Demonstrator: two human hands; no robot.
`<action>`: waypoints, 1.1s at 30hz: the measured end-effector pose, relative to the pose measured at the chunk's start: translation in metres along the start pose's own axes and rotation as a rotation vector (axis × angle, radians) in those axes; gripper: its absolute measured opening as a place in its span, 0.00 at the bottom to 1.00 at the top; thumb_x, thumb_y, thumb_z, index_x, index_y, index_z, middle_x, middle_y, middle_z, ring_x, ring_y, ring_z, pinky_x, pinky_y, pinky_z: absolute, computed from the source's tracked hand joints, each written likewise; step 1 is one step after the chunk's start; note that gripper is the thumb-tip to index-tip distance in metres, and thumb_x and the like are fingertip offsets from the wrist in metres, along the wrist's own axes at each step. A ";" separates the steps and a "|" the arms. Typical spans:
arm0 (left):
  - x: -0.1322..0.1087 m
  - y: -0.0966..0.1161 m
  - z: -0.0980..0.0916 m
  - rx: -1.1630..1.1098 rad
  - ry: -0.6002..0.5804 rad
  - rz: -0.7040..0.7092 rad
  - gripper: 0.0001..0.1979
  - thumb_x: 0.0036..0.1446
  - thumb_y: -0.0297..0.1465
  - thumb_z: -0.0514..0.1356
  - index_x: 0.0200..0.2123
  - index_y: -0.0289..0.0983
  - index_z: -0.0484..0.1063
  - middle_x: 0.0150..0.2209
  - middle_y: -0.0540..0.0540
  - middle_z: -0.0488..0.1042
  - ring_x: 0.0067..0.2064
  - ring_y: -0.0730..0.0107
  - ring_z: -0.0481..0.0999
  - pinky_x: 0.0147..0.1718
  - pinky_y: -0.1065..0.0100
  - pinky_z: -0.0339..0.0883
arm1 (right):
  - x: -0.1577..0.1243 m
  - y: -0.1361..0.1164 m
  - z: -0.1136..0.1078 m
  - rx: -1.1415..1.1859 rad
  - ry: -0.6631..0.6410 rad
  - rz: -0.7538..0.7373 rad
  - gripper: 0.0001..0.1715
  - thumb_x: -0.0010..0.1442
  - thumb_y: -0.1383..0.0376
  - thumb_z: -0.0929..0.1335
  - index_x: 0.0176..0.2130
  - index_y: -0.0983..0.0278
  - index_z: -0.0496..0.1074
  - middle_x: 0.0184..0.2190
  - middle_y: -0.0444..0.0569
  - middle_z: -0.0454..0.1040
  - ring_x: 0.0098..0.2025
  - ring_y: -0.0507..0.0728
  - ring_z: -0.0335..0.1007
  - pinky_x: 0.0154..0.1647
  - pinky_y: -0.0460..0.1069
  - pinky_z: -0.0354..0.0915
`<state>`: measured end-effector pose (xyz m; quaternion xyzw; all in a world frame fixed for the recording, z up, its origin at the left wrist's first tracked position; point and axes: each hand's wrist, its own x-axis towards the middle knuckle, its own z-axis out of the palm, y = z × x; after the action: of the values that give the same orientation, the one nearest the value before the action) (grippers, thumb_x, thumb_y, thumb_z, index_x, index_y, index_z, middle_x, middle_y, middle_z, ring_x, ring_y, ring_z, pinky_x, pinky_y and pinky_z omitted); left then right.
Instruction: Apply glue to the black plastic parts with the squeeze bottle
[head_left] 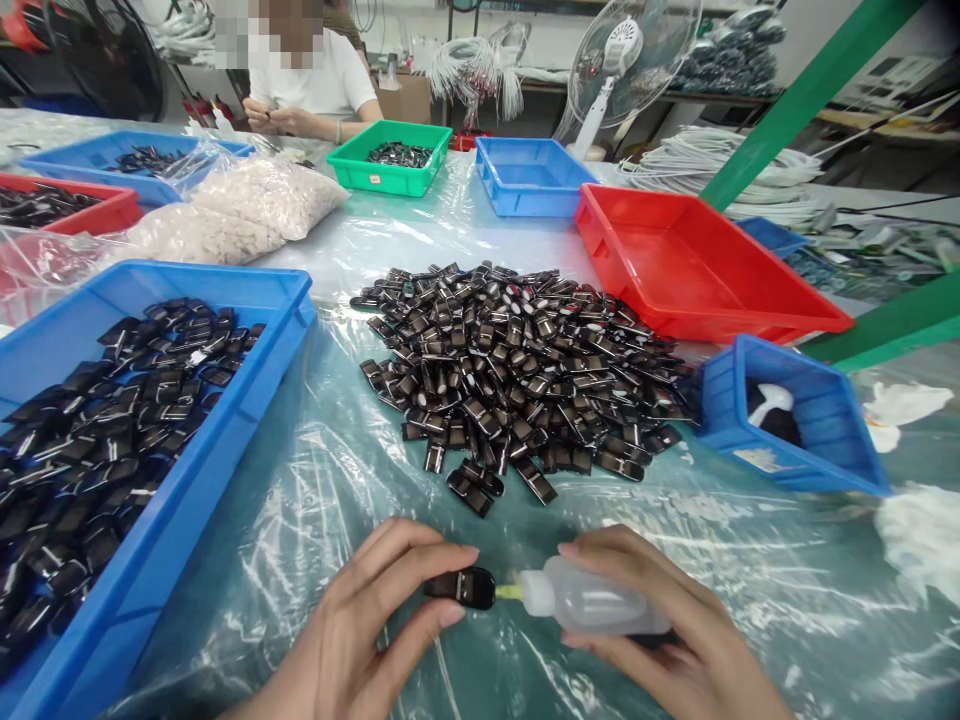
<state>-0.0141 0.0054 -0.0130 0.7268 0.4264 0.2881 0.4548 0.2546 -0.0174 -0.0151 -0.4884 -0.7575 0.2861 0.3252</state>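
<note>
Between the thumb and fingers of my left hand (375,610) is a small glossy black plastic piece (474,588) with a rounded end. My right hand (660,610) grips a translucent squeeze bottle (592,597), lying sideways, its yellowish nozzle (510,592) pointing left. The nozzle's tip is at the rounded end of the black piece; whether it touches I cannot tell. Something dark shows under the bottle by my right fingers, mostly hidden. Beyond both hands lies a large pile of similar black pieces (510,370).
A blue tray (247,440) of black pieces stands at left. To the right are a red tray (675,270) and a small blue bin (750,440) holding a white object. A green tray (386,180), a blue tray (532,195) and a bag (262,195) are farther back. Across the table sits a person (322,75).
</note>
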 end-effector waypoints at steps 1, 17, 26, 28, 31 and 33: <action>0.000 0.000 0.000 0.000 0.003 0.003 0.14 0.67 0.31 0.57 0.53 0.54 0.70 0.46 0.49 0.74 0.46 0.62 0.74 0.42 0.68 0.71 | 0.000 0.000 0.000 0.005 -0.001 0.000 0.29 0.58 0.69 0.73 0.55 0.48 0.68 0.45 0.45 0.74 0.44 0.53 0.77 0.36 0.40 0.74; 0.000 0.001 0.001 -0.015 0.012 0.012 0.15 0.66 0.30 0.58 0.52 0.55 0.70 0.45 0.51 0.74 0.44 0.64 0.76 0.42 0.68 0.70 | 0.001 0.001 0.003 -0.059 0.054 -0.008 0.28 0.55 0.68 0.74 0.53 0.50 0.70 0.41 0.44 0.77 0.42 0.54 0.78 0.36 0.42 0.74; 0.000 0.001 0.002 0.016 0.056 0.008 0.12 0.65 0.35 0.59 0.51 0.54 0.72 0.44 0.50 0.75 0.44 0.63 0.76 0.40 0.68 0.71 | 0.000 -0.001 0.002 -0.068 0.050 -0.008 0.28 0.55 0.68 0.75 0.53 0.50 0.69 0.40 0.43 0.76 0.39 0.53 0.77 0.34 0.41 0.73; 0.001 0.001 0.002 0.013 0.056 0.006 0.12 0.65 0.35 0.59 0.51 0.55 0.71 0.44 0.50 0.75 0.44 0.63 0.76 0.40 0.68 0.71 | 0.000 0.000 0.002 -0.067 0.033 -0.006 0.28 0.55 0.68 0.74 0.53 0.50 0.68 0.40 0.43 0.76 0.38 0.52 0.77 0.35 0.41 0.73; 0.002 0.001 0.002 0.012 0.057 -0.030 0.12 0.65 0.33 0.59 0.50 0.55 0.72 0.44 0.51 0.76 0.44 0.62 0.76 0.40 0.67 0.71 | -0.001 0.002 0.003 -0.089 0.033 -0.014 0.28 0.54 0.67 0.75 0.52 0.51 0.68 0.39 0.43 0.76 0.39 0.52 0.77 0.36 0.42 0.73; 0.003 0.002 0.002 0.013 0.080 -0.074 0.12 0.65 0.33 0.58 0.50 0.53 0.73 0.44 0.51 0.76 0.45 0.62 0.75 0.42 0.65 0.70 | -0.001 0.003 0.003 -0.120 0.046 -0.008 0.27 0.53 0.66 0.75 0.51 0.52 0.69 0.39 0.43 0.76 0.38 0.53 0.78 0.35 0.42 0.73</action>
<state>-0.0104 0.0072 -0.0118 0.7014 0.4727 0.2971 0.4431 0.2540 -0.0174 -0.0190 -0.5104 -0.7675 0.2277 0.3140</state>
